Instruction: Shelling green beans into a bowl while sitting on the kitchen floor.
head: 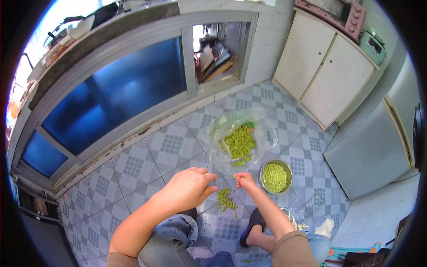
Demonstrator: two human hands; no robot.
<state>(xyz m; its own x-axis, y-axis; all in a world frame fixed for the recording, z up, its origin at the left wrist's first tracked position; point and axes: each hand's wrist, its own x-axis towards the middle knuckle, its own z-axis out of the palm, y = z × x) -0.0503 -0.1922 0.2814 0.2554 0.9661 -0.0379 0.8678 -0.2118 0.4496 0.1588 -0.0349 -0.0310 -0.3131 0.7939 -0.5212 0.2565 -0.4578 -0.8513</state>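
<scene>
My left hand (195, 183) hovers over the floor, thumb and fingers apart, with nothing visible between them. Pinched in the fingertips of my right hand (246, 181) is a small green piece (235, 177), apparently a bean or pod. Just right of that hand stands a round metal bowl (291, 183) filled with shelled green beans (274, 177). Beyond both hands, a clear plastic bag (267, 133) lies spread on the floor, holding a heap of green bean pods (239, 143). Below and between my hands, a smaller pile of green pods or shells (226, 199) rests directly on the tiles.
Patterned floor tiles (171, 143) run beneath everything. Blue-paned sliding cabinet doors (133, 80) line the left, a white cupboard (337, 73) the back right, and a grey refrigerator (370, 153) the right. A crumpled white bag (324, 228) lies near my right knee.
</scene>
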